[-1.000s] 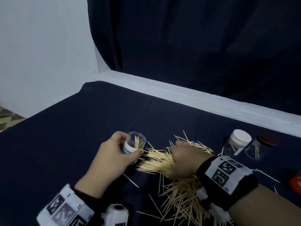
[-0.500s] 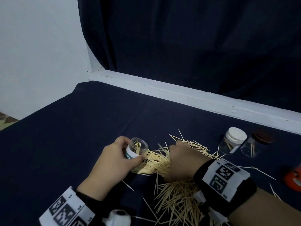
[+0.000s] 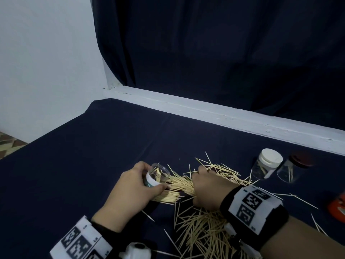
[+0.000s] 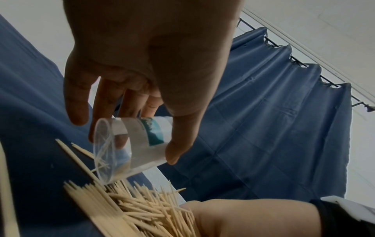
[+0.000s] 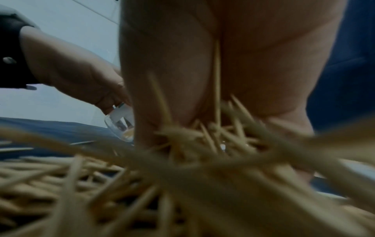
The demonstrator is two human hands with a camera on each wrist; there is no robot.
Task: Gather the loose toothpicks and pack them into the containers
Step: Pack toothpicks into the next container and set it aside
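Observation:
A big heap of loose toothpicks [image 3: 203,227] lies on the dark blue cloth. My left hand [image 3: 130,191] grips a small clear container [image 3: 157,174] with a white and teal label, tilted with its open mouth toward the heap; a few toothpicks are inside. In the left wrist view the container [image 4: 129,144] hangs just above a bundle of toothpicks [image 4: 129,208]. My right hand [image 3: 209,186] curls around a bunch of toothpicks [image 3: 181,186] beside the container's mouth. The right wrist view shows toothpicks [image 5: 202,136] bunched under the palm, blurred.
Two more clear jars stand at the right: one with a white lid [image 3: 267,163], one with a dark red lid [image 3: 295,169], each holding a few toothpicks. An orange object [image 3: 337,206] sits at the right edge. A white ledge [image 3: 224,113] bounds the table's far side.
The left hand has tilted the container lower toward the heap. The right hand stayed on the toothpicks, drawing a bunch closer to the container's mouth.

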